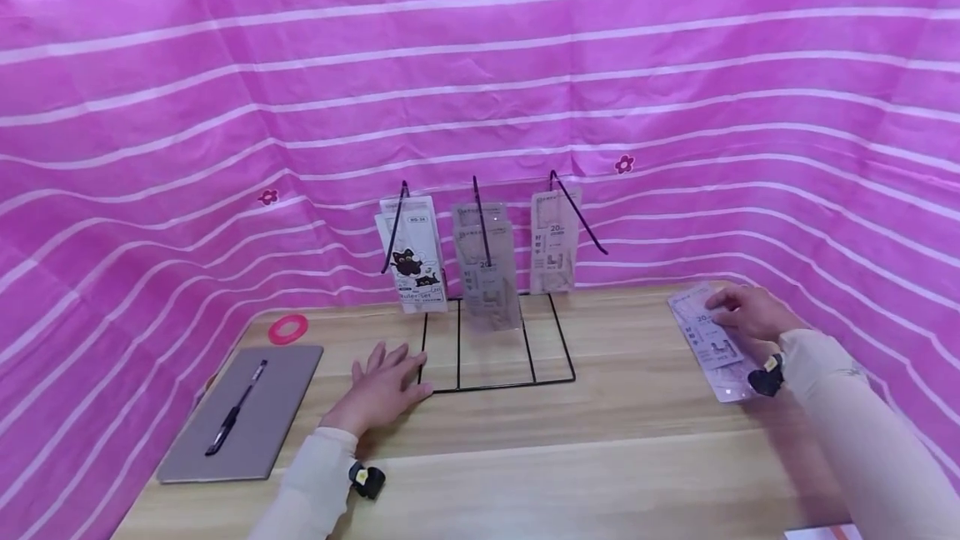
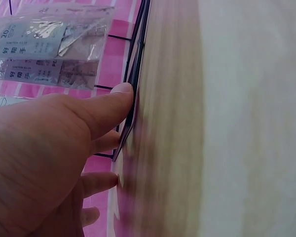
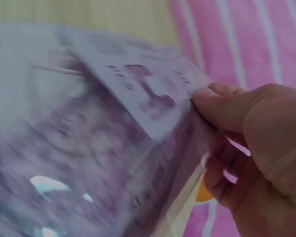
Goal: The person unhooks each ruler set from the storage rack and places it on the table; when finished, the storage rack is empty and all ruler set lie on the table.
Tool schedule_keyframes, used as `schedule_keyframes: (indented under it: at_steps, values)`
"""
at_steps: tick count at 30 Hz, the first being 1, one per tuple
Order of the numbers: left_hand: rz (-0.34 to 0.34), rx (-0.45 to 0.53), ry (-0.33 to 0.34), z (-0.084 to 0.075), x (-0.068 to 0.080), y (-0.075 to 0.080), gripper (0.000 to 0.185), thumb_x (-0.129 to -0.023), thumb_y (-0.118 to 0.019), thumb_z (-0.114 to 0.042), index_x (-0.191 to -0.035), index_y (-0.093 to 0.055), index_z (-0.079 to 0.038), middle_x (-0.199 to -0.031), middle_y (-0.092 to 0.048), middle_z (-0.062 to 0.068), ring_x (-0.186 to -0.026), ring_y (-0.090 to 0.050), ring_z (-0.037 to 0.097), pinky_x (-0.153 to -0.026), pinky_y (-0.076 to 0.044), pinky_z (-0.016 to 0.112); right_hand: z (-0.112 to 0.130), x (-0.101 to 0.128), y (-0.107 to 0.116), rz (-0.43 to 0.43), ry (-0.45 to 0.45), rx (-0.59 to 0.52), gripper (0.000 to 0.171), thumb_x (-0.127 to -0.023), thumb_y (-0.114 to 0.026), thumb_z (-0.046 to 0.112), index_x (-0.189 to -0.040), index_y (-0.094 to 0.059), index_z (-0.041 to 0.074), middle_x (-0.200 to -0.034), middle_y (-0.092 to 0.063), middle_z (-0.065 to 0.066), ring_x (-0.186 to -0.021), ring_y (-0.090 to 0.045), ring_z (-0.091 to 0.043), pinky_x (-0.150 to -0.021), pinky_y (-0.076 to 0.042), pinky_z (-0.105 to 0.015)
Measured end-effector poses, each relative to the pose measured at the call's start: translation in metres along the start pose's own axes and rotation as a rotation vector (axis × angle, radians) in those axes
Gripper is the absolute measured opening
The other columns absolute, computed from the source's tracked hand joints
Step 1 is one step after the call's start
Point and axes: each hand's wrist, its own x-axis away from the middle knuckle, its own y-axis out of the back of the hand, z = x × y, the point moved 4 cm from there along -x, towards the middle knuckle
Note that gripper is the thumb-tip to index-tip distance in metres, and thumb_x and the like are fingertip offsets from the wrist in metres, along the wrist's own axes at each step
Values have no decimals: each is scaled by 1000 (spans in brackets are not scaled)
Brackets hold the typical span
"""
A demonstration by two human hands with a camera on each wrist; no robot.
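Note:
My right hand [image 1: 752, 315] pinches a clear-sleeved ruler set [image 1: 705, 340] by its edge at the right of the table; in the right wrist view the thumb lies on the printed card. My left hand [image 1: 382, 386] lies on the table with fingers spread. Its thumb touches the front left corner of a black wire rack [image 1: 491, 387], seen closely in the left wrist view. From the rack's hooks hang a cat-printed ruler set [image 1: 416, 252] on the left, overlapping clear ruler packets [image 1: 491, 290] in the middle, and another packet [image 1: 551, 244] on the right.
A grey notebook [image 1: 277, 432] with a black pen [image 1: 234, 417] on it lies at the left. Behind it is a pink tape ring [image 1: 288, 329]. Pink striped cloth [image 1: 480, 65] encloses the table's back and sides. A partly visible printed item [image 1: 825, 532] sits at the lower right edge.

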Motion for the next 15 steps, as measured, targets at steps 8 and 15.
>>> schedule_keyframes:
  at_steps: [8,15]
  values:
    - [-23,-16,-19,-4,1,4,66,-103,-62,-53,-159,-48,-21,-172,-29,20,-160,-3,55,-117,3,85,-18,-3,-5,-67,-79,63,39,-95,-72,13,-122,-63,-13,-103,-62,-31,-96,-60,-41,-77,-53,-43]
    - [-8,-16,-8,-1,1,1,66,-103,-62,-52,-159,-48,-20,-172,-28,20,-160,-3,55,-117,4,85,4,-1,-15,-217,-53,14,39,-100,-65,16,-126,-62,-13,-114,-64,-38,-99,-64,-46,-84,-54,-58]
